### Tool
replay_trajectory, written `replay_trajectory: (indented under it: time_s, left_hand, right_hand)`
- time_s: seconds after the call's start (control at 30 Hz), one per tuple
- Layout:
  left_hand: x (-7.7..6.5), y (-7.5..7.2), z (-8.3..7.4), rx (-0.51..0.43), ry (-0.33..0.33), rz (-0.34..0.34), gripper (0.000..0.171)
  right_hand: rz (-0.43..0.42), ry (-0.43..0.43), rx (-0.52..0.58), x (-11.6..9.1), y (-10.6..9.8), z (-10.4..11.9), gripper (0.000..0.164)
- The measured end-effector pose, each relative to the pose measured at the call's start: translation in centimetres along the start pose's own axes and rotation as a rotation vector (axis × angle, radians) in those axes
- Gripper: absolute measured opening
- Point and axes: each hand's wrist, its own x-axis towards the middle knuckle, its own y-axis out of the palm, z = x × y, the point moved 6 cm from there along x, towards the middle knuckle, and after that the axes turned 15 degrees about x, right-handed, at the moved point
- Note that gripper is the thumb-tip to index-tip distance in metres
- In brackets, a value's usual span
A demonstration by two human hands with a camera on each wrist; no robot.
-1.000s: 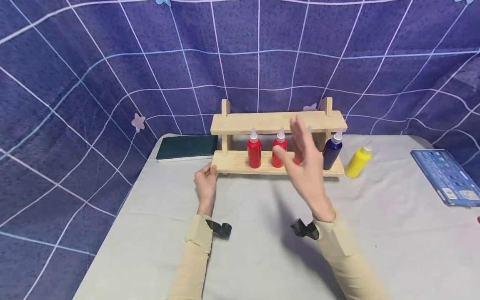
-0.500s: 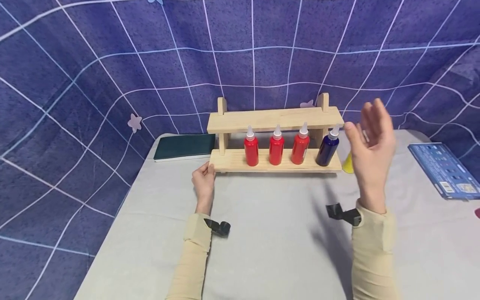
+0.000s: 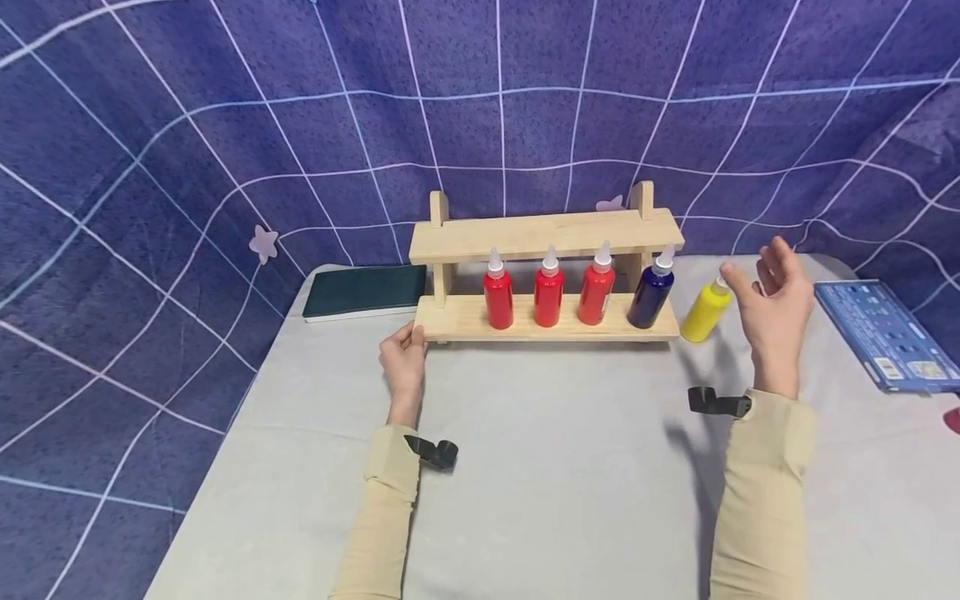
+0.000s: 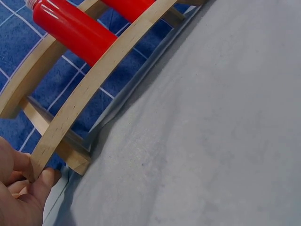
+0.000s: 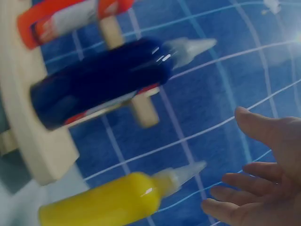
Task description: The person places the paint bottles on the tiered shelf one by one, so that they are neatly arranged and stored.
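Note:
A two-tier wooden rack (image 3: 547,236) stands at the back of the table. My left hand (image 3: 403,360) pinches the left end of its lower shelf between thumb and fingers, as the left wrist view (image 4: 26,188) also shows. On that shelf stand three red squeeze bottles (image 3: 548,298) and, at the right, a dark blue squeeze bottle (image 3: 651,297), all with white nozzle tips. A yellow squeeze bottle (image 3: 705,312) stands on the table just right of the rack. Beside it my right hand (image 3: 778,312) is raised with fingers spread, holding nothing; the right wrist view shows its fingers apart from the nozzle.
A dark green book (image 3: 366,292) lies left of the rack. A blue printed box (image 3: 892,333) lies at the right, with a small red thing (image 3: 952,419) at the table's right edge. A blue patterned curtain (image 3: 480,100) hangs behind the white-covered table (image 3: 555,467).
My right hand has moved right from in front of the bottles, past the blue one, to beside the yellow bottle. My left hand has stayed on the rack. The view has shifted slightly.

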Motion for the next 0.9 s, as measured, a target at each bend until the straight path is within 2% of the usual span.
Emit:
replay_trajectory:
  time_s: [0.1,0.2,0.33,0.47,0.57,0.67,0.9]
  left_hand:
    - [0.1,-0.1,0.1,-0.004,0.000,-0.003,0.028]
    - [0.1,-0.1,0.1,-0.008,-0.003,-0.003,0.028]
    - [0.1,-0.1,0.1,-0.014,-0.010,0.008,0.028]
    - [0.2,-0.1,0.3,-0.026,-0.015,0.032,0.030]
    - [0.3,-0.2,0.4,-0.031,-0.025,0.043,0.031]
    - [0.3,-0.3,0.4,-0.031,-0.037,0.044,0.031]
    - [0.2,-0.3,0.0,-0.011,-0.021,0.049,0.031]
  right_hand:
    - [0.028,0.051,-0.072,0.4,0.0,-1.3,0.072]
    - [0.055,0.091,-0.091,0.8,0.0,-2.4,0.074]
    - [0.148,0.131,-0.145,1.0,0.0,-4.1,0.076]
    - [0.250,0.120,-0.228,1.1,-0.1,-5.7,0.073]
    - [0.286,0.092,-0.233,1.1,-0.1,-6.8,0.063]
    - [0.296,0.083,-0.215,1.2,-0.3,-7.8,0.055]
    - [0.268,0.109,-0.272,1.3,-0.9,-9.0,0.061]
